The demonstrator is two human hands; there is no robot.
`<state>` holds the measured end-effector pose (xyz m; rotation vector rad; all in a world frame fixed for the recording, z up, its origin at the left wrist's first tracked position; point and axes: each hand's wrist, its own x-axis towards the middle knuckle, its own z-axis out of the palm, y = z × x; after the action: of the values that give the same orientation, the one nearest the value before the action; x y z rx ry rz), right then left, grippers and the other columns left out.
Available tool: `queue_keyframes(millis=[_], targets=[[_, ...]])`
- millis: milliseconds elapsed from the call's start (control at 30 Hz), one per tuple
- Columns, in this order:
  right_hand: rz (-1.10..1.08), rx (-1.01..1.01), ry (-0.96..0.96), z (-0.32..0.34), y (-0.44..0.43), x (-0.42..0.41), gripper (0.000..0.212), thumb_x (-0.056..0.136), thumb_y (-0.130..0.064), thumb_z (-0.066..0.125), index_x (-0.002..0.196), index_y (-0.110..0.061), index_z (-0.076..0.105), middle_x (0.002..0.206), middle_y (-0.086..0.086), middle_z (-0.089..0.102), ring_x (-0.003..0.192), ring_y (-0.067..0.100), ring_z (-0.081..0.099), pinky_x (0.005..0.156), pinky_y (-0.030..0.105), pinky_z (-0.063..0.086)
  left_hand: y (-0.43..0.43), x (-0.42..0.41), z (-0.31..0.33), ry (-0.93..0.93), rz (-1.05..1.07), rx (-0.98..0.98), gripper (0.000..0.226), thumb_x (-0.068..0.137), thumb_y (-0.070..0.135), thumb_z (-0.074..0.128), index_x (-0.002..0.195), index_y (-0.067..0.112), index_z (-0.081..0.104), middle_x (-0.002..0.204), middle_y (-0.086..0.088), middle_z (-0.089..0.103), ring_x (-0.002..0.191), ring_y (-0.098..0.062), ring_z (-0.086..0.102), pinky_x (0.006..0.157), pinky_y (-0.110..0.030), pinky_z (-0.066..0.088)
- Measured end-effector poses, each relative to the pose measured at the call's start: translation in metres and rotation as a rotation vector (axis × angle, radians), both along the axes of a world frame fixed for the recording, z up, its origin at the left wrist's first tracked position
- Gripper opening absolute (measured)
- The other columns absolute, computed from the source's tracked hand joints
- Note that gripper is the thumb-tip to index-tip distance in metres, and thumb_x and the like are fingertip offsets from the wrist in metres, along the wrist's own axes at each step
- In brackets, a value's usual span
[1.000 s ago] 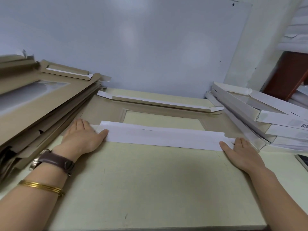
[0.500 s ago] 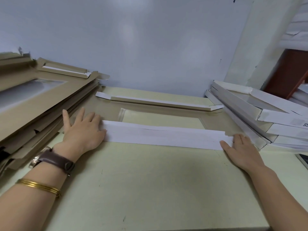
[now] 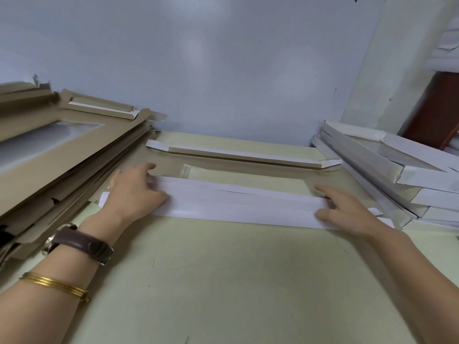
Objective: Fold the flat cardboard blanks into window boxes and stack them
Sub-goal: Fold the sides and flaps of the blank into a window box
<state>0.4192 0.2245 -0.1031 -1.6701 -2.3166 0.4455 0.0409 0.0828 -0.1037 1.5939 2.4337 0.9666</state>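
A brown cardboard blank (image 3: 248, 167) with a clear window lies flat on the pale table (image 3: 223, 281) against the wall. Its near white flap (image 3: 238, 202) is folded over toward the window, and its far flap (image 3: 243, 156) stands partly raised. My left hand (image 3: 135, 192) rests flat on the left end of the near flap, fingers straight. My right hand (image 3: 347, 209) lies on the flap's right end, fingers stretched forward. At the right a stack of folded white window boxes (image 3: 397, 170) leans on the table.
A tall slanted pile of flat brown blanks (image 3: 57, 155) fills the left side, its edge close to my left hand. A pale blue wall (image 3: 223, 70) closes the back. A dark red panel (image 3: 434, 108) stands far right.
Both hands moved inward along the near white flap and now lie on top of it. The flap's side tabs now show beyond each hand.
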Motion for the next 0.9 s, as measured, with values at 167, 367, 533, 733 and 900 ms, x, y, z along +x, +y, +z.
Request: queue_keyframes(millis=[167, 367, 533, 733, 900], targets=[[0.003, 0.101, -0.086, 0.013, -0.008, 0.005, 0.053, 0.073, -0.03, 0.069, 0.124, -0.032, 0.056, 0.105, 0.0, 0.046, 0.107, 0.019, 0.031, 0.095, 0.038, 0.031, -0.012, 0.001, 0.013, 0.057, -0.004, 0.088, 0.053, 0.055, 0.034, 0.07, 0.106, 0.021, 0.068, 0.095, 0.001, 0.056, 0.094, -0.022, 0.054, 0.092, -0.037, 0.041], [0.077, 0.398, -0.15, 0.023, -0.029, 0.018, 0.031, 0.065, -0.023, 0.083, 0.086, -0.021, 0.06, 0.083, -0.008, 0.046, 0.087, 0.015, 0.03, 0.074, 0.033, 0.028, -0.03, 0.003, 0.028, 0.204, -0.037, 0.074, 0.021, 0.063, 0.019, 0.08, 0.066, 0.028, 0.061, 0.073, 0.008, 0.058, 0.071, -0.014, 0.055, 0.061, -0.032, 0.044], [0.144, 0.374, -0.264, 0.027, -0.063, 0.007, 0.019, 0.071, -0.036, 0.07, 0.072, -0.028, 0.053, 0.076, -0.009, 0.051, 0.079, 0.018, 0.049, 0.068, 0.033, 0.038, -0.034, 0.026, 0.042, 0.421, -0.262, -0.313, 0.035, 0.066, 0.051, 0.072, 0.092, 0.034, 0.057, 0.079, 0.015, 0.052, 0.07, 0.001, 0.047, 0.058, -0.019, 0.035], [0.463, 0.258, -0.254, 0.007, -0.101, -0.054, 0.07, 0.081, -0.049, 0.056, 0.143, -0.021, 0.041, 0.15, -0.001, 0.036, 0.138, 0.015, 0.032, 0.113, 0.024, 0.027, -0.021, 0.081, 0.021, 0.508, -0.629, -0.383, 0.073, 0.076, 0.049, 0.063, 0.141, 0.032, 0.035, 0.131, 0.008, 0.04, 0.12, -0.014, 0.04, 0.103, -0.025, 0.037], [0.581, 0.066, -0.201, -0.013, -0.105, -0.097, 0.087, 0.09, -0.046, 0.047, 0.155, -0.015, -0.001, 0.162, -0.002, -0.008, 0.146, 0.003, -0.011, 0.117, 0.02, -0.007, -0.008, 0.098, 0.0, 0.251, -0.796, -0.516, 0.091, 0.09, 0.046, 0.053, 0.154, 0.026, -0.009, 0.161, 0.012, -0.011, 0.146, -0.003, -0.013, 0.116, -0.018, -0.008]])
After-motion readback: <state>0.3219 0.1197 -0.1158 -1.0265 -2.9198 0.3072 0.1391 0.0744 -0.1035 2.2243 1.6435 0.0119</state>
